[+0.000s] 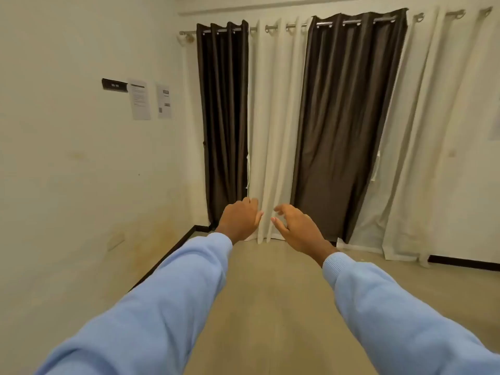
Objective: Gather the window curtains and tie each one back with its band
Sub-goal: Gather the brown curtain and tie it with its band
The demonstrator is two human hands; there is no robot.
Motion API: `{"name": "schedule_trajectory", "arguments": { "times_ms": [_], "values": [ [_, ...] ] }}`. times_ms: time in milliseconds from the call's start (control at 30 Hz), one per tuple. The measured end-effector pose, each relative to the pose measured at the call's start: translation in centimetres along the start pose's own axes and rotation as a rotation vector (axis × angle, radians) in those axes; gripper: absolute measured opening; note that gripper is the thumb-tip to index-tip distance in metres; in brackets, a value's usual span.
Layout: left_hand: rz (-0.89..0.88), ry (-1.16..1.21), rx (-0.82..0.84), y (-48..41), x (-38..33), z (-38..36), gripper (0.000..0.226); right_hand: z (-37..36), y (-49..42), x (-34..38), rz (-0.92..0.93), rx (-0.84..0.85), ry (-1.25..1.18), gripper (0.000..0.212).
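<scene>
Curtains (319, 147) hang floor-length from the rod (272, 28) on the far wall: a wide dark brown curtain (343, 117), a far white curtain (433, 136) at right, a middle white curtain (273, 117) and a narrow dark brown curtain (224, 117). Light blue sleeves (162, 307) stretch toward the middle white one. Left hand (239, 219) and right hand (297, 228) are close but apart, fingers loosely spread, gripping nothing, lined up over its lower hem.

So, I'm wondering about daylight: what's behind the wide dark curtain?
The wide dark curtain hangs closed from rod to floor, so whatever lies behind is covered; white curtains flank it.
</scene>
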State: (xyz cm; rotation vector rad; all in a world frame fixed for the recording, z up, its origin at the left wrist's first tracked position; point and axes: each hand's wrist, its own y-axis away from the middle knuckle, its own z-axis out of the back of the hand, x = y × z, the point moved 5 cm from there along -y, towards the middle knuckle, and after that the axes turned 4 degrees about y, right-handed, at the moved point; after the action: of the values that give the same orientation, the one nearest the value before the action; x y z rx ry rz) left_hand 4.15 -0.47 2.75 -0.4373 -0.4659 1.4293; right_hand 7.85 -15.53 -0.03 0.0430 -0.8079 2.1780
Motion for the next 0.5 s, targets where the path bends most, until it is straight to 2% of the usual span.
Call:
{"name": "schedule_trajectory", "arguments": {
  "times_ms": [233, 367, 500],
  "values": [
    [0.089, 0.032, 0.015, -5.8, 2.8, -4.3, 0.042, -4.0, -7.4, -3.8, 0.013, 0.017, -0.036, 0.050],
    [0.123, -0.040, 0.077, -8.5, 5.8, -8.1, 0.047, -7.1, -10.8, -5.5, 0.046, 0.015, -0.060, 0.040],
    [0.140, -0.059, 0.072, -11.9, 9.4, -10.6, 0.048, -9.6, -14.7, -6.5, 0.078, 0.008, -0.054, 0.033]
  ]
}}
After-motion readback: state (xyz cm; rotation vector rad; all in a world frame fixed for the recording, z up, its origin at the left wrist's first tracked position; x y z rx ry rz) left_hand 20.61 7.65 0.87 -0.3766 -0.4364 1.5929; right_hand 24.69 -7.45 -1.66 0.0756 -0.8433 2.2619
